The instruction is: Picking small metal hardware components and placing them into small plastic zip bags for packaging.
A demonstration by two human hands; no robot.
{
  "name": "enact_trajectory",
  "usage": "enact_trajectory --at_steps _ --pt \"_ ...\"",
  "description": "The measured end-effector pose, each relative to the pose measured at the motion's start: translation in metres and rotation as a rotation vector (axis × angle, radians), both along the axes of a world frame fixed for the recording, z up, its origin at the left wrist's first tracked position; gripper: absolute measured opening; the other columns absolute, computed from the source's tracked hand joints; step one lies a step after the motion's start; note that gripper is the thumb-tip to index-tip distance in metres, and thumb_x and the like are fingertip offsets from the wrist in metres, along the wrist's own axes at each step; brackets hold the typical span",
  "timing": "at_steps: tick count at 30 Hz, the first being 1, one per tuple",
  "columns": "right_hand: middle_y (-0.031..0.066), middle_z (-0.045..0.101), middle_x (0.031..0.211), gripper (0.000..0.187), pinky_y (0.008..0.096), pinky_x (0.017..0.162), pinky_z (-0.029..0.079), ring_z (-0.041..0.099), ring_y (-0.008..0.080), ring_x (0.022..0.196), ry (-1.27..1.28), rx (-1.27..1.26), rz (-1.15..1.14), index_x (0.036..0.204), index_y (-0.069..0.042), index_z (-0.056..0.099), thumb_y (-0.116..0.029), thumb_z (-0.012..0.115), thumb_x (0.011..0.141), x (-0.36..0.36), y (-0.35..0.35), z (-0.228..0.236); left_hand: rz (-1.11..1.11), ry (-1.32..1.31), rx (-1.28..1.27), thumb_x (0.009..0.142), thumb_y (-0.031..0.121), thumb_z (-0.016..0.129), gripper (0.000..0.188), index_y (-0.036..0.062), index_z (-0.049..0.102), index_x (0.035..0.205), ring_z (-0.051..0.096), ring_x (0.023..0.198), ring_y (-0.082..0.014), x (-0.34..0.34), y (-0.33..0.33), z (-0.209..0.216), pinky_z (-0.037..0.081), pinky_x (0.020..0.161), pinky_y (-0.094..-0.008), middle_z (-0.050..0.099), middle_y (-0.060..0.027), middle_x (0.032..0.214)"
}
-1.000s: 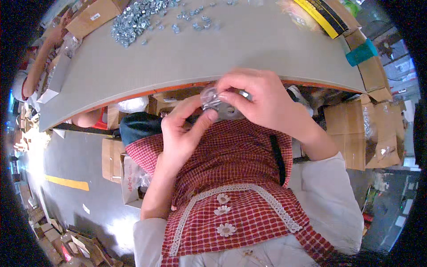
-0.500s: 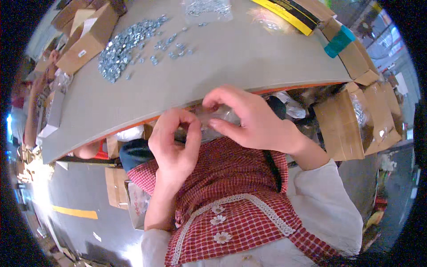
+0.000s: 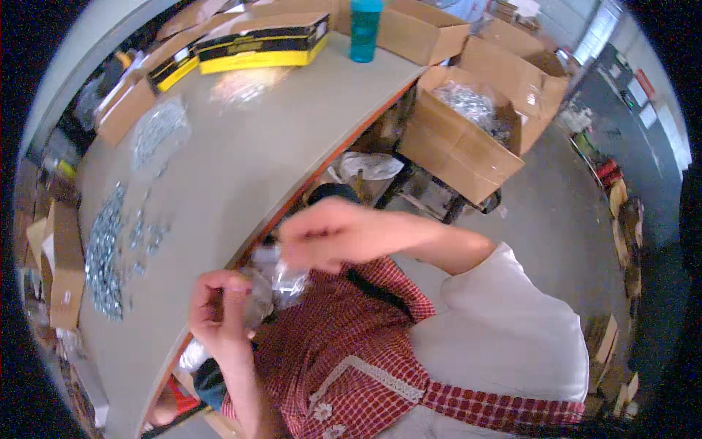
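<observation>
My left hand (image 3: 221,309) is at the table's front edge, its thumb and fingers pinched together on crinkled clear plastic, apparently a plastic bag (image 3: 256,298). Shiny film from it spreads above my lap. My right hand (image 3: 322,235) is beside the plastic, farther right and higher. Its fingers are bent and smeared by motion, so whether they grip anything cannot be made out. On the grey table (image 3: 227,161), a pile of small shiny metal parts (image 3: 106,256) lies at the left, with several loose ones scattered beside it.
A clear bag of small parts (image 3: 159,135) lies farther back. Black and yellow boxes (image 3: 263,47) and a teal cup (image 3: 364,31) stand along the far edge. Right of the table, an open cardboard box (image 3: 461,139) holds plastic-wrapped items. Another open box (image 3: 66,271) is at the left.
The view has swung to the right, bringing the open boxes and teal cup further in. My left hand remains pinched, while my right hand's fingers have gone from spread to bent and blurred.
</observation>
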State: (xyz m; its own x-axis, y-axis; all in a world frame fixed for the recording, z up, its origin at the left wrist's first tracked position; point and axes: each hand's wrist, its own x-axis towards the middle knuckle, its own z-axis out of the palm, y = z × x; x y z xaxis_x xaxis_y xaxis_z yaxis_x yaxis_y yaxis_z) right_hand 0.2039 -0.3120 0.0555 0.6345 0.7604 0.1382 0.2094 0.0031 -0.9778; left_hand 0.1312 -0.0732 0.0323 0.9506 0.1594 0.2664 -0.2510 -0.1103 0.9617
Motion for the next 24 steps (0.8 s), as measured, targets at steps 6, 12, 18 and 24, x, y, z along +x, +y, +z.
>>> enact_trajectory --at_steps 6,12,18,24 --pt "0.0051 0.066 0.087 0.014 0.03 0.069 0.05 0.061 0.0131 0.074 -0.132 0.461 -1.105 0.103 -0.004 0.065 -0.012 0.061 0.092 0.034 -0.136 -0.009 0.202 -0.042 -0.072 0.095 0.012 0.061 0.007 0.0047 0.06 0.096 0.056 0.084 -0.0101 0.032 0.042 -0.023 0.044 0.073 -0.0238 0.063 -0.0032 0.092" --pt "0.0087 0.069 0.098 0.021 0.0312 0.08 0.052 0.065 0.0177 0.088 -0.41 0.041 -0.88 0.11 -0.005 0.066 -0.015 0.063 0.091 0.121 -0.085 -0.023 0.161 -0.062 0.12 0.095 0.006 0.059 0.005 0.0038 0.061 0.099 0.057 0.089 -0.0101 0.043 0.033 -0.021 0.045 0.08 -0.0239 0.064 -0.0033 0.096" --pt "0.0173 0.07 0.095 0.036 0.0416 0.076 0.054 0.069 0.0315 0.085 -0.985 -0.65 -0.804 0.104 -0.006 0.07 -0.037 0.065 0.086 0.274 0.031 -0.027 0.249 -0.005 0.149 0.095 0.002 0.057 0.006 0.0015 0.061 0.099 0.059 0.082 -0.0088 0.037 0.046 -0.021 0.051 0.073 -0.0242 0.065 -0.004 0.095" --pt "0.0167 0.072 0.087 0.025 0.0448 0.076 0.054 0.069 0.0322 0.085 -0.845 -0.769 -0.794 0.084 -0.008 0.073 -0.03 0.063 0.08 0.318 0.015 -0.038 0.24 0.013 0.064 0.093 0.002 0.06 0.004 0.0001 0.063 0.096 0.058 0.074 -0.0075 0.037 0.038 -0.019 0.05 0.068 -0.0233 0.066 -0.0037 0.087"
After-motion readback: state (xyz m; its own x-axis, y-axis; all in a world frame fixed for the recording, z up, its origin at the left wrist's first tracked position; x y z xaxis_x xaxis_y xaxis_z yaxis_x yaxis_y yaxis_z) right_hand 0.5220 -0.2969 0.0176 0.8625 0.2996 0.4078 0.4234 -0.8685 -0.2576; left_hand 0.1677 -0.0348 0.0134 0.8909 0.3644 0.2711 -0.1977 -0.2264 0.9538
